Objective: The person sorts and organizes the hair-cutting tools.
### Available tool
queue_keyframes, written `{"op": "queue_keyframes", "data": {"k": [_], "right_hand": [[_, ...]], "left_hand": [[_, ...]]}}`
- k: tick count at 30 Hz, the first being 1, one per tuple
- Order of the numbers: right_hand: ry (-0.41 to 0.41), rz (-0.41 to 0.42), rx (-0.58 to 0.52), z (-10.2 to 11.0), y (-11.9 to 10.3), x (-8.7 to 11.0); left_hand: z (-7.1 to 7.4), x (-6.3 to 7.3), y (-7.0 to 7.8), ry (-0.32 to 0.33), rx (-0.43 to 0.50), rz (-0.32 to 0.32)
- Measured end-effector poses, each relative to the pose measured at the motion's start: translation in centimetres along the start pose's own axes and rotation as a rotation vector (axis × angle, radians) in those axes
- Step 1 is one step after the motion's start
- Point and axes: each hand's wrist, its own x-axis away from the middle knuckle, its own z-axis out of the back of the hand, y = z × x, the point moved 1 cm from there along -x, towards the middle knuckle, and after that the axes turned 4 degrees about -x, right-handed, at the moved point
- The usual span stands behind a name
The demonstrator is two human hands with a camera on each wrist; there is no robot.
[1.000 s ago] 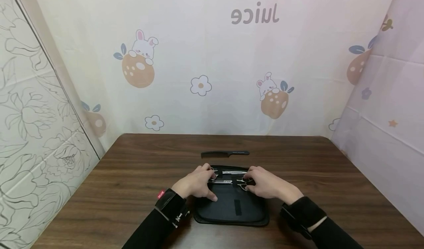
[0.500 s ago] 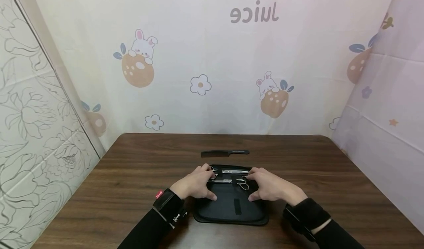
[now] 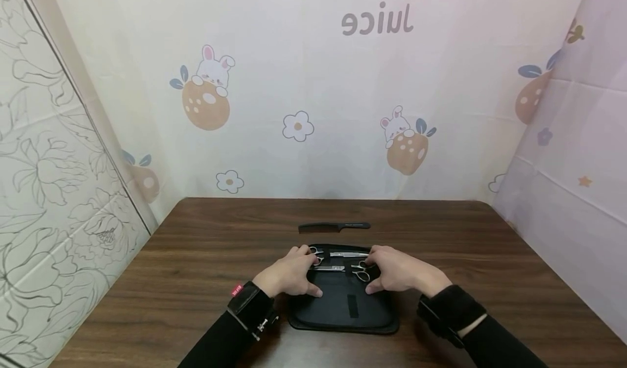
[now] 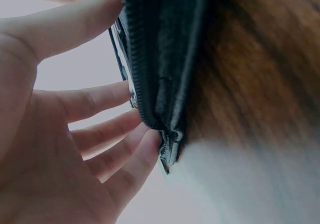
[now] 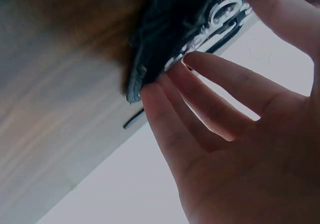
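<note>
Nearest, two dark sleeves (image 3: 213,342) with wrist straps (image 3: 452,309) slant in toward the black case (image 3: 334,306), which lies on the worktop (image 3: 220,259). At the case's left edge the left hand (image 3: 290,273) rests with fingers extended, thumb over the near panel; at its right edge the right hand (image 3: 401,271) rests likewise, neither clenched. In the case's far half, the nearer scissors (image 3: 361,275) have their loops beside the right hand; the farther scissors (image 3: 343,255) have their handles partly covered by the left. A comb (image 3: 318,228) lies just beyond the case. The worktop extends left and right of the case; beyond its far edge hangs a printed curtain (image 3: 303,85)
</note>
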Motion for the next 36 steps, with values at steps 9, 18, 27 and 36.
{"op": "queue_keyframes", "data": {"k": [9, 18, 27, 36], "right_hand": [[0.143, 0.078, 0.055, 1.0, -0.7, -1.6], [0.228, 0.089, 0.096, 1.9, -1.3, -4.0], [0.211, 0.068, 0.08, 2.1, -1.7, -6.7], [0.173, 0.053, 0.119, 1.6, -2.3, -8.4]], "left_hand": [[0.0, 0.1, -0.1, 0.014, -0.004, 0.004], [-0.2, 0.1, 0.1, 0.012, -0.014, 0.016], [-0.2, 0.1, 0.2, -0.001, -0.019, 0.029], [-0.2, 0.1, 0.0, 0.005, -0.011, 0.029]]}}
